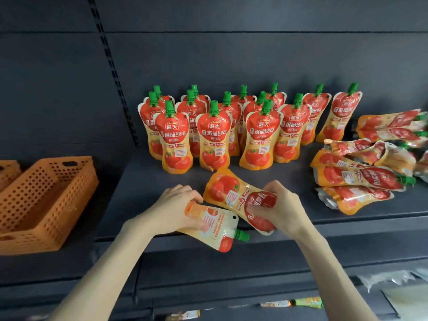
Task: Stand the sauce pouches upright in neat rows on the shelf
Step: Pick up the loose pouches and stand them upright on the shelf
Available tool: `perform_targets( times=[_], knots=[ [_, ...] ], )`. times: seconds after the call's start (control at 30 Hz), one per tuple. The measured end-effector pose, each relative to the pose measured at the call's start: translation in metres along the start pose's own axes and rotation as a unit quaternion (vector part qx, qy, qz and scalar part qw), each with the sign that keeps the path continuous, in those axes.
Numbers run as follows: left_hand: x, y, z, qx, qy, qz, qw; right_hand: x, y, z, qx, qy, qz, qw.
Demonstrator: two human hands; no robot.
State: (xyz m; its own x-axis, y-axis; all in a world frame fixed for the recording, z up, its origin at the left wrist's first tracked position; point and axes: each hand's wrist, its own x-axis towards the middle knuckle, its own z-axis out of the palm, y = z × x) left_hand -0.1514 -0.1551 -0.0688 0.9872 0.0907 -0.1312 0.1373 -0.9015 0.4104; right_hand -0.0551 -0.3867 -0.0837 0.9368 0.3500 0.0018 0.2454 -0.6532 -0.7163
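holding anything, the two hands? — one
yes, one sauce pouch each. the left hand [178, 205] has its fingers curled round the base end of a pale-backed pouch [215, 228], thumb across its face. its green cap [242, 235] points right and toward the camera, and that end hangs past the front edge of the shelf [143, 188]. — two
and the other? — one
the right hand [282, 209] clasps the top end of a face-up pouch [229, 191], fingers and thumb wrapped round it so the spout is hidden. its base points to the back, just short of the standing rows. whether it rests on the board i cannot tell. — two
do the two pouches touch? — one
their edges meet beside the left hand; touching or overlapping, i cannot tell which. — two
what stands on the shelf? — one
a block of upright pouches [215, 137] behind the hands, caps up, labels forward, in rows several deep. the two at the right end lean a little rightward. — two
the rest? — one
a loose heap of pouches [356, 177] lying flat on the right of the same shelf, well apart from the hands. to the left, on a neighbouring shelf, sits a perforated orange basket [46, 200], with the corner of a second basket [8, 170] beside it at the frame edge — two
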Motion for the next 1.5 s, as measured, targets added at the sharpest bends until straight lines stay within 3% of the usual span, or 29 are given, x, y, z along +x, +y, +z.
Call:
perform_targets(
  times=[0.13,0.23,0.4,0.53,0.73,0.83,0.93,1.03,1.23,1.43,1.5],
  knots=[
    [0.003,-0.01,-0.012,0.02,0.019,0.043,0.999,-0.002,-0.013,-0.028,0.011,-0.011,-0.048,0.999],
    [0.002,-0.009,-0.021,-0.139,0.063,0.032,0.988,0.004,-0.022,-0.05,-0.019,-0.032,-0.065,0.997],
    [0.018,0.012,-0.021,-0.364,0.2,0.04,0.909,0.016,-0.049,-0.071,-0.034,0.035,-0.114,0.992],
    [0.032,0.023,-0.006,-0.417,0.267,0.04,0.868,0.029,-0.067,-0.075,0.004,0.095,-0.182,0.979],
    [0.042,0.045,0.018,-0.486,0.376,0.029,0.789,0.052,-0.064,-0.054,0.132,0.08,-0.207,0.966],
    [0.039,0.049,0.03,-0.486,0.335,0.05,0.806,0.056,-0.048,-0.035,0.205,0.067,-0.209,0.954],
    [0.033,0.048,0.031,-0.476,0.244,0.054,0.844,0.054,-0.019,-0.016,0.258,0.029,-0.2,0.945],
    [0.028,0.032,0.018,-0.501,0.121,0.044,0.856,0.05,0.002,0.0,0.281,-0.003,-0.176,0.944],
    [0.034,-0.002,-0.002,-0.605,-0.025,0.073,0.793,0.045,0.014,0.014,0.341,-0.006,-0.14,0.929],
    [0.044,-0.004,0.001,-0.597,-0.028,0.077,0.798,0.046,0.017,0.019,0.337,0.008,-0.138,0.931],
    [0.044,0.001,0.003,-0.561,0.011,0.062,0.826,0.046,0.016,0.02,0.335,0.012,-0.14,0.932]
  ],
)
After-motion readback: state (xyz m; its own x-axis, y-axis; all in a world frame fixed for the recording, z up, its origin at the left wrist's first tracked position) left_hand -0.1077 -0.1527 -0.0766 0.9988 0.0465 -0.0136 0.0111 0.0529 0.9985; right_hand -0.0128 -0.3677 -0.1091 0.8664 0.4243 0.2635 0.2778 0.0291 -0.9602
